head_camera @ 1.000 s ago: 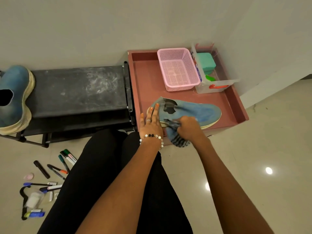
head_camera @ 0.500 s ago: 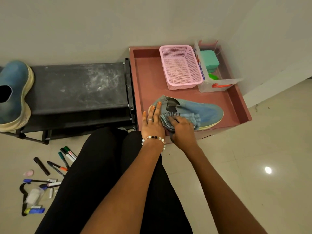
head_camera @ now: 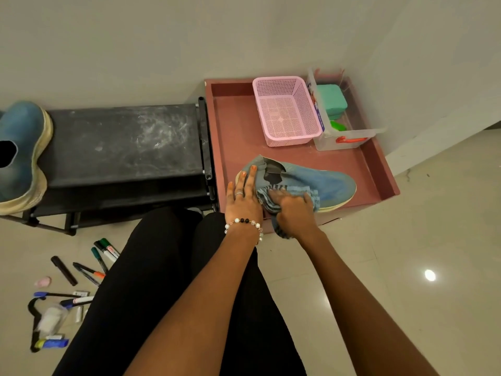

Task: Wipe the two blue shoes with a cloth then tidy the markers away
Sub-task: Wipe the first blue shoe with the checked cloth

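Note:
A blue shoe (head_camera: 329, 184) lies on its side in the dark red tray (head_camera: 235, 137), toe to the right. My left hand (head_camera: 244, 198) rests flat on its heel with straight fingers. My right hand (head_camera: 294, 210) presses a crumpled blue-grey cloth (head_camera: 295, 191) against the middle of the shoe, fingers over the cloth. The second blue shoe (head_camera: 20, 153) sits at the left end of the black bench (head_camera: 122, 142). Several markers (head_camera: 101, 255) lie scattered on the floor at the lower left.
A pink mesh basket (head_camera: 284, 109) and a clear plastic box (head_camera: 341, 131) with a green block stand at the back of the tray. My black-clad legs (head_camera: 151, 280) fill the lower middle. A black hanger (head_camera: 34, 321) and small items lie by the markers.
My right hand brought the cloth from the shoe's near edge up onto its middle and has shifted slightly right. The left hand stayed on the heel.

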A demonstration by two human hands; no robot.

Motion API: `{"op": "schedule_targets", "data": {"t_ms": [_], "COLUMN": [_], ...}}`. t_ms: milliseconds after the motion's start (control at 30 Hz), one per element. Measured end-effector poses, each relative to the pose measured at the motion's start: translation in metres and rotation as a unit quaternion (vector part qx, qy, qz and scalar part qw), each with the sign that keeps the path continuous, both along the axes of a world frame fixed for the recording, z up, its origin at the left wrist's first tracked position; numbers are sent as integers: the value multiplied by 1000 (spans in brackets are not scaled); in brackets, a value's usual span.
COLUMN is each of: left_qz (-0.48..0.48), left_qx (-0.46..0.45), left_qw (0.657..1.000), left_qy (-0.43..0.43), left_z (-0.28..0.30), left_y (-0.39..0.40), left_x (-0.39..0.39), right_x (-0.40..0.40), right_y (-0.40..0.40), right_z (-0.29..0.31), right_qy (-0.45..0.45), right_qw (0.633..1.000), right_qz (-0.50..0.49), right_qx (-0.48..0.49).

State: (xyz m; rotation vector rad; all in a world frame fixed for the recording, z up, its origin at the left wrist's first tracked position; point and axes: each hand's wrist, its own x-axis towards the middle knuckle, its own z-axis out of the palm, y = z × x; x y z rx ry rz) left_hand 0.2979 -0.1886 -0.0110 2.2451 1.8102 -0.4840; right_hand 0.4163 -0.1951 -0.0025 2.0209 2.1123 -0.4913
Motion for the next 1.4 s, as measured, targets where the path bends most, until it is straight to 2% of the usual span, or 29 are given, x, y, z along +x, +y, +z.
{"op": "schedule_targets", "data": {"t_ms": [100, 200, 333, 667, 900, 1067, 1233, 1300, 1400], "left_qz": [0, -1, -11, -18, -24, -15, -17, -13, -5], "left_qx": [-4, -11, -30, -36, -49, -42, -49, -47, -22], "left_qw": [1000, 1000, 999, 999, 997, 997, 997, 997, 998], "left_qy": [-11, -13, 6, 32, 49, 55, 54, 55, 51], "left_z": [0, 1, 2, 7, 8, 6, 6, 5, 3], "left_y": [1, 3, 1, 2, 2, 2, 2, 1, -2], "left_x": [-1, -5, -5, -6, -2, -3, -3, -1, 1], "right_x": [-17, -27, -7, -21, -1, -21, -12, 4, 35], "right_y": [16, 31, 13, 31, 8, 34, 25, 13, -1], "right_z": [-2, -6, 11, 4, 21, 12, 12, 17, 30], "right_qy": [-32, -20, 9, -3, -33, -53, -10, 75, 230], "right_qw": [999, 998, 995, 996, 994, 990, 989, 988, 968], "right_qz": [-1, -7, 25, 32, 38, 69, 88, 70, -45], "right_qx": [-22, -51, -92, -84, -93, -112, -117, -113, -92]}}
